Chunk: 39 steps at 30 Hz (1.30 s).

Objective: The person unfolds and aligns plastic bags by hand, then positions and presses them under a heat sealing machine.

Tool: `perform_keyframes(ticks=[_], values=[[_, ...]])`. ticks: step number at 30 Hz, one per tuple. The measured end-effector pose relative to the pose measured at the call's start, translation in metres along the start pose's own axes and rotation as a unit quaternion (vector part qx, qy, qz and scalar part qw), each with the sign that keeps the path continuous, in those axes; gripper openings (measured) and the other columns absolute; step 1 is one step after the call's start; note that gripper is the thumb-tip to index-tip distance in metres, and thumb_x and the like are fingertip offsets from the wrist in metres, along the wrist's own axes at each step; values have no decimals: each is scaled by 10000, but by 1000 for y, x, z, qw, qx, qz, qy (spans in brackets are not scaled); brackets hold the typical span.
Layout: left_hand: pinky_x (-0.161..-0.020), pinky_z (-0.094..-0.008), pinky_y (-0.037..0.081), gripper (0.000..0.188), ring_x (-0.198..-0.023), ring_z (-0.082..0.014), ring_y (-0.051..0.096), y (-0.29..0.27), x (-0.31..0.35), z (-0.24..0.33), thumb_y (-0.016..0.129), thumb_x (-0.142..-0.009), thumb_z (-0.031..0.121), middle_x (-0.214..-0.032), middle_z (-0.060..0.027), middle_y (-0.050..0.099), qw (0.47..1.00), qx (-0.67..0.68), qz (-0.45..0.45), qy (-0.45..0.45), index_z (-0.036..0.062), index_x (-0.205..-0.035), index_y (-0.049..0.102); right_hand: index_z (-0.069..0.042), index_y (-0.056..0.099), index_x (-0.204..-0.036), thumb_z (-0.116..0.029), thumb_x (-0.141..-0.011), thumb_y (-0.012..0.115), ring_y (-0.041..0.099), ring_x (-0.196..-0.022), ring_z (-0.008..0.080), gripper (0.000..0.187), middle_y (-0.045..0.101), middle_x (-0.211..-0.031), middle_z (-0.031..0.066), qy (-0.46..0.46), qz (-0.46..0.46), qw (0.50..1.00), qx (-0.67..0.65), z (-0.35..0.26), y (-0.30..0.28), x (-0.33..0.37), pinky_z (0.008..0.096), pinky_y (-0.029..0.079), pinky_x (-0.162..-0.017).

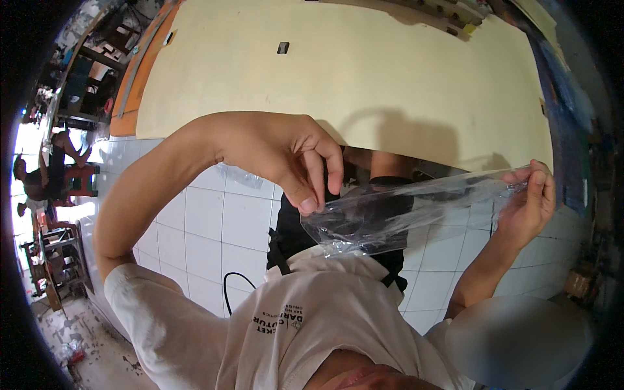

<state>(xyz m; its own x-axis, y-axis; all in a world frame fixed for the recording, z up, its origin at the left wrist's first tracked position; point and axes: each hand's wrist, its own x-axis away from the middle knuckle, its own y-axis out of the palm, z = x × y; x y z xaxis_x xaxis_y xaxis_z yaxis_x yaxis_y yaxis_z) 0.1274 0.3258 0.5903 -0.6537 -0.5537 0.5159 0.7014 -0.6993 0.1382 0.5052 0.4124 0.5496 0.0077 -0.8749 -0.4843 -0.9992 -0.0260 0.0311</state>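
A clear plastic bag (377, 218) is stretched between my two hands, above my lap and just in front of the table's near edge. My left hand (289, 153) bends over from the left and pinches one end of it between thumb and fingers. At the right, my right hand (532, 201) is closed on the other end, which is gathered and creased there. The sheet hangs slack and wrinkled along its lower side, and my dark shorts show through it.
Beyond my hands lies a pale yellow tabletop (234, 81) with a small black block (283, 48) on it. A brown strip-like piece (429, 14) rests at the far edge. Blue sheeting (565, 123) hangs at the right. People (62, 162) sit far left. More clear plastic (242, 175) lies below the table edge.
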Motion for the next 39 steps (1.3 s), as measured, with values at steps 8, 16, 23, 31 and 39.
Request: perform_keyframes(ticks=[8,16,23,31,39], values=[[-686,-265,566,274,-772,-161,722,5,0,5,816,-754,-30,-844,-131,747,999,-14,43,-8,-35,-978,658,93,639,-1040,-121,-991,582,601,-687,182,226,634,-852,122,-10,4,1000,9,-3,-1,-1,327,564,-616],[-655,-274,542,191,-717,-141,678,13,9,8,715,-755,-102,-745,-74,675,948,-179,250,82,-4,-875,602,99,657,-1031,-111,-981,599,602,-685,158,223,651,-820,119,3,43,997,64,-11,10,7,312,564,-620],[-666,-307,525,95,-682,-212,642,19,10,2,645,-784,-42,-735,-101,621,798,-378,396,252,-8,-824,566,101,661,-1043,-116,-979,612,607,-670,150,231,654,-803,112,15,89,995,54,-7,10,10,310,570,-630],[-704,-346,546,64,-765,-273,696,9,14,-3,666,-815,-7,-837,-146,694,794,-390,350,307,-27,-875,674,89,661,-1054,-122,-979,615,608,-686,140,228,651,-828,103,42,116,992,24,0,3,8,304,575,-626],[-743,-304,570,91,-813,-200,720,5,16,4,732,-857,-9,-869,-123,723,903,-193,304,233,-44,-906,664,80,658,-1049,-117,-984,605,608,-715,136,214,646,-856,105,36,104,994,21,2,6,8,306,586,-631]])
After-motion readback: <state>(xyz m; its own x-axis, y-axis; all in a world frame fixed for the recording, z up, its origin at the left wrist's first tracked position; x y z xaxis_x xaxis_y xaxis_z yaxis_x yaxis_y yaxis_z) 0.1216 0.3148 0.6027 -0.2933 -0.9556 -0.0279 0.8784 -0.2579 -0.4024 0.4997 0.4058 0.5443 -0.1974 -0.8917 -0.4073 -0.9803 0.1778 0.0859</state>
